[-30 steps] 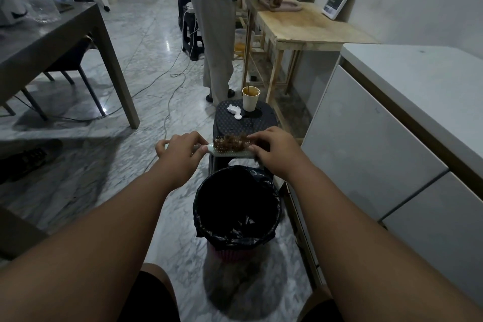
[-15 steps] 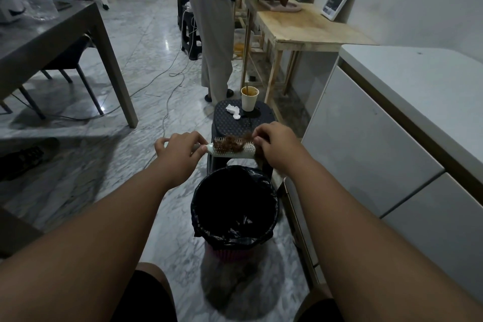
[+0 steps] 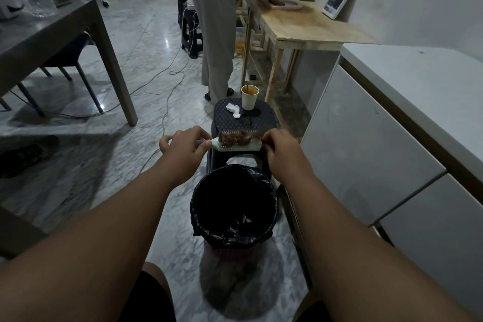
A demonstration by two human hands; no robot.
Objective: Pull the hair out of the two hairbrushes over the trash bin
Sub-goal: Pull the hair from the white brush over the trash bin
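While your left hand grips the handle of the pale plastic hairbrush, you hold it level, just beyond the far rim of the round trash bin lined with a black bag. Your right hand pinches the clump of brown hair at the brush's far end. Behind stands a black perforated stool carrying a paper cup and a crumpled white tissue.
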